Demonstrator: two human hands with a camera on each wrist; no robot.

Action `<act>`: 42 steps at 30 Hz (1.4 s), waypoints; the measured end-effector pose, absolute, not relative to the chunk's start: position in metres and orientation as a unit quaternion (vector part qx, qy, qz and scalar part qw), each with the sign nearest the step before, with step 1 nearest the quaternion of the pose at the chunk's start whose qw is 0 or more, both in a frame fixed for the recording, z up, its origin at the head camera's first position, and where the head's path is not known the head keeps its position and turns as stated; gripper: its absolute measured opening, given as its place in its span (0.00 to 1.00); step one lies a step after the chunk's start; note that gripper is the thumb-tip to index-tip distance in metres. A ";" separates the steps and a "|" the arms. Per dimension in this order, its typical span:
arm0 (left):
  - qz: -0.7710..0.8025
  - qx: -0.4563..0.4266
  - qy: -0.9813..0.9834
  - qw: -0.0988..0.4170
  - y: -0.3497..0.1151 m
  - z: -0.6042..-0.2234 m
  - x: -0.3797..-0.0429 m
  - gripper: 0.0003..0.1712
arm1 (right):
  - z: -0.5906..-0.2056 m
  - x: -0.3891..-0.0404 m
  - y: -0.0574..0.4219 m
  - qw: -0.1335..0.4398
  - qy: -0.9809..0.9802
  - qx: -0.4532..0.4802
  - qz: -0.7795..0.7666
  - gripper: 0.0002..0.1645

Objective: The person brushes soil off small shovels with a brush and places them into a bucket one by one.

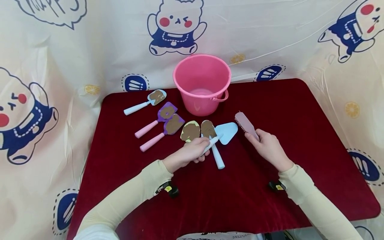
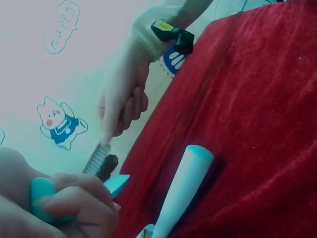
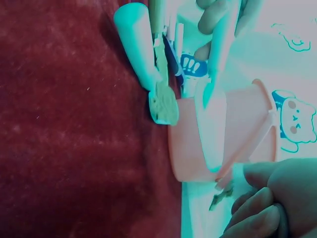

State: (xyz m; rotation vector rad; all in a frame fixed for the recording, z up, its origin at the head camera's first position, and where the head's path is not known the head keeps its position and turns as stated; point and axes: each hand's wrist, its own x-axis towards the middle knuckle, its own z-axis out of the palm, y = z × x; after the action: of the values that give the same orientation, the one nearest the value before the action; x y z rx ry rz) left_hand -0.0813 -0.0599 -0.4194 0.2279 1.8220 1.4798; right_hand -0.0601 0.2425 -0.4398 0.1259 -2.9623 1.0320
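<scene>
My left hand [image 1: 192, 151] grips the pale-blue handle of a hand trowel [image 1: 227, 132], its broad blade pointing right and showing plain blue. In my right hand [image 1: 268, 150] is a pink brush [image 1: 245, 123], held by its handle, bristles turned left toward the blade's edge. Dark brown stuff [image 2: 108, 167] shows by the bristles in the left wrist view. Beneath the trowel lies a narrow blue-handled shovel [image 1: 218, 158], brown smeared over its blade. Beside it is a yellow-green shovel [image 1: 190, 130], also smeared brown, its handle hidden by my left hand.
Two purple shovels [image 1: 150, 142] with pink handles and a light-blue shovel [image 1: 136, 108] lie to the left, brown on their blades. A pink bucket [image 1: 199, 105] stands at the back of the table with dark red cloth [image 1: 234, 200]. Printed curtains [image 1: 120, 43] hang behind.
</scene>
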 end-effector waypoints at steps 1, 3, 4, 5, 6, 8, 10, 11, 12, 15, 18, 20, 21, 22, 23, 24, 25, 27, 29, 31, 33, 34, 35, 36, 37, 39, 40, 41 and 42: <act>0.580 0.091 0.718 0.374 -0.060 -0.420 -0.081 0.22 | -0.439 -0.060 0.242 0.003 -0.944 0.041 0.327 0.29; 0.580 0.104 0.726 0.354 -0.059 -0.422 -0.082 0.22 | -0.437 -0.060 0.241 0.003 -0.946 0.040 0.323 0.29; 0.575 0.116 0.735 0.340 -0.059 -0.423 -0.082 0.22 | -0.435 -0.059 0.240 0.003 -0.946 0.039 0.322 0.29; 0.567 0.130 0.746 0.326 -0.058 -0.424 -0.082 0.22 | -0.434 -0.059 0.240 0.000 -0.946 0.036 0.322 0.28; 0.550 0.147 0.763 0.306 -0.058 -0.424 -0.083 0.22 | -0.433 -0.058 0.239 -0.004 -0.946 0.033 0.323 0.28; 0.498 0.183 0.807 0.260 -0.057 -0.423 -0.083 0.21 | -0.431 -0.056 0.238 -0.014 -0.944 0.033 0.327 0.28; 0.438 0.208 0.847 0.219 -0.056 -0.422 -0.083 0.22 | -0.430 -0.054 0.235 -0.023 -0.942 0.039 0.333 0.28; 0.413 0.216 0.861 0.203 -0.055 -0.421 -0.083 0.22 | -0.430 -0.052 0.233 -0.027 -0.941 0.044 0.336 0.28; 0.393 0.221 0.872 0.188 -0.054 -0.420 -0.083 0.23 | -0.429 -0.051 0.231 -0.029 -0.939 0.052 0.338 0.27; 0.372 0.225 0.885 0.169 -0.051 -0.418 -0.082 0.24 | -0.429 -0.046 0.226 -0.037 -0.937 0.073 0.339 0.26; 0.361 0.230 0.891 0.149 -0.048 -0.418 -0.081 0.25 | -0.430 -0.045 0.224 -0.056 -0.938 0.090 0.330 0.26; 0.350 0.233 0.897 0.137 -0.047 -0.418 -0.079 0.26 | -0.431 -0.047 0.225 -0.078 -0.938 0.089 0.327 0.27; 0.345 0.234 0.900 0.132 -0.047 -0.419 -0.079 0.27 | -0.432 -0.048 0.227 -0.089 -0.937 0.085 0.327 0.28; 0.339 0.235 0.902 0.126 -0.046 -0.419 -0.078 0.27 | -0.433 -0.049 0.229 -0.100 -0.936 0.079 0.328 0.29; 0.335 0.236 0.904 0.121 -0.046 -0.419 -0.078 0.27 | -0.434 -0.050 0.230 -0.109 -0.935 0.073 0.330 0.31; 0.331 0.235 0.906 0.118 -0.045 -0.420 -0.078 0.27 | -0.435 -0.051 0.232 -0.116 -0.934 0.065 0.332 0.33; 0.328 0.235 0.907 0.116 -0.045 -0.420 -0.078 0.27 | -0.437 -0.052 0.233 -0.121 -0.933 0.057 0.334 0.34; 0.324 0.236 0.909 0.114 -0.044 -0.421 -0.078 0.27 | -0.437 -0.053 0.236 -0.119 -0.932 0.047 0.339 0.34; 0.320 0.236 0.910 0.116 -0.044 -0.422 -0.078 0.27 | -0.437 -0.053 0.237 -0.103 -0.933 0.044 0.342 0.31; 0.318 0.238 0.910 0.119 -0.044 -0.422 -0.078 0.27 | -0.434 -0.053 0.236 -0.089 -0.931 0.048 0.352 0.28; 0.317 0.240 0.910 0.121 -0.044 -0.422 -0.078 0.27 | -0.432 -0.053 0.235 -0.088 -0.926 0.060 0.362 0.26; 0.318 0.241 0.909 0.122 -0.044 -0.422 -0.078 0.27 | -0.431 -0.053 0.233 -0.095 -0.924 0.065 0.366 0.26; 0.319 0.243 0.908 0.122 -0.044 -0.423 -0.078 0.27 | -0.431 -0.053 0.232 -0.105 -0.921 0.070 0.368 0.27; 0.321 0.244 0.907 0.122 -0.045 -0.423 -0.078 0.27 | -0.431 -0.054 0.230 -0.116 -0.919 0.075 0.369 0.28; 0.320 0.245 0.907 0.122 -0.045 -0.423 -0.077 0.27 | -0.431 -0.054 0.230 -0.125 -0.918 0.077 0.368 0.29; 0.320 0.246 0.907 0.120 -0.045 -0.423 -0.077 0.27 | -0.433 -0.055 0.230 -0.139 -0.920 0.074 0.360 0.30; 0.321 0.246 0.907 0.119 -0.045 -0.423 -0.077 0.27 | -0.435 -0.055 0.232 -0.141 -0.922 0.069 0.353 0.31; 0.323 0.246 0.906 0.117 -0.045 -0.423 -0.077 0.27 | -0.437 -0.056 0.234 -0.142 -0.925 0.065 0.347 0.31; 0.324 0.247 0.906 0.114 -0.046 -0.423 -0.077 0.28 | -0.439 -0.057 0.237 -0.141 -0.928 0.060 0.340 0.32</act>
State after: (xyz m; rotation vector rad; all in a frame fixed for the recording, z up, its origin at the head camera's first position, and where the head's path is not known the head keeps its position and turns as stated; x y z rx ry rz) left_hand -0.0768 -0.0456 -0.4226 0.7254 2.6563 0.9509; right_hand -0.0567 0.2373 -0.4393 0.2076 -3.2099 1.1753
